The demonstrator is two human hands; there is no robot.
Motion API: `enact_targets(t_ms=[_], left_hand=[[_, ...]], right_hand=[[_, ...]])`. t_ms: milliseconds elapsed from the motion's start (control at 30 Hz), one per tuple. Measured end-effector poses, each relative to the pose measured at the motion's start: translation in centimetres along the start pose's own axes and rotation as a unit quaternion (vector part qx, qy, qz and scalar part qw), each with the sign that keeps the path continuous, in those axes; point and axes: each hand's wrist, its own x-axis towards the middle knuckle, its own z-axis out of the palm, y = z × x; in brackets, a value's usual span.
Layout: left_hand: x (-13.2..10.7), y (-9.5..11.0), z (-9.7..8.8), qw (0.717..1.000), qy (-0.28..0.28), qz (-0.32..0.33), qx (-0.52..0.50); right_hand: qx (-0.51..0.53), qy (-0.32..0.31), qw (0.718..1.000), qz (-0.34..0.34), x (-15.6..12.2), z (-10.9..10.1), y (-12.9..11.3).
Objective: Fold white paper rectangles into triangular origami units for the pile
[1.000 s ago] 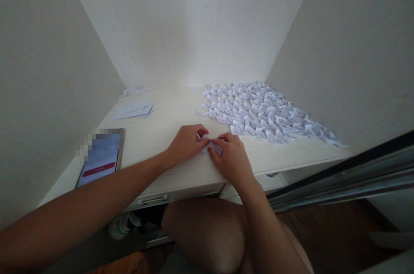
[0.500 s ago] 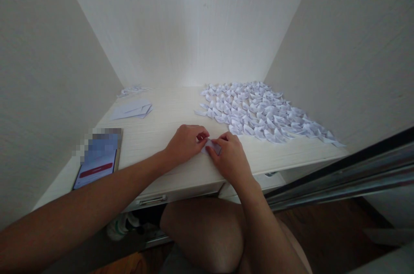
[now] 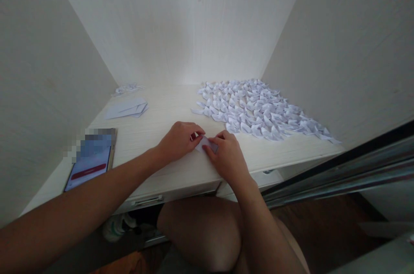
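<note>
A small folded piece of white paper (image 3: pixel 203 142) is held between both hands, low over the front middle of the white desk (image 3: pixel 161 103). My left hand (image 3: pixel 180 141) has thumb and forefinger pinched at the paper's upper left edge. On the opposite side, my right hand (image 3: pixel 228 151) grips the paper between its thumb and fingers, which cover its right part. Beyond my right hand lie many small folded paper boats (image 3: pixel 255 112), spread in rows up to the back and right walls.
A few flat paper sheets (image 3: pixel 126 108) lie at the left, with thin white strips (image 3: pixel 129 88) behind them. The phone (image 3: pixel 90 166) rests near my left forearm. Walls enclose the desk on three sides. A drawer handle (image 3: pixel 147 200) is on the front, above shoes (image 3: pixel 118 226).
The whole view has shifted slightly. More of the folded paper shows between my hands, and the left fingers sit higher at its edge. Both hands keep their grip.
</note>
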Motion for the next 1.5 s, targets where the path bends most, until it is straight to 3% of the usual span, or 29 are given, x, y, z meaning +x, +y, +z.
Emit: enact_targets(t_ms=[200,367,567,833,1500], left_hand=[[0.0,0.1,-0.3,0.996,-0.035,0.077,-0.003],[0.1,-0.2,-1.1,0.988,-0.097,0.120,0.030],[0.3,-0.8,-1.1,0.986,-0.130,0.100,-0.008],[0.5,-0.3,-1.6,0.976,-0.192,0.099,0.008],[0.4,-0.7,-1.4,0.978,-0.174,0.117,-0.012]], right_hand=[[0.003,0.001,1.000,0.000,0.0,0.0,0.0],[-0.004,-0.004,1.000,-0.004,0.1,0.0,0.1],[-0.004,-0.023,1.000,-0.004,0.2,-0.3,0.0],[0.054,-0.003,0.999,0.004,0.1,-0.1,0.6],[0.065,-0.006,0.998,0.000,0.1,-0.3,0.8]])
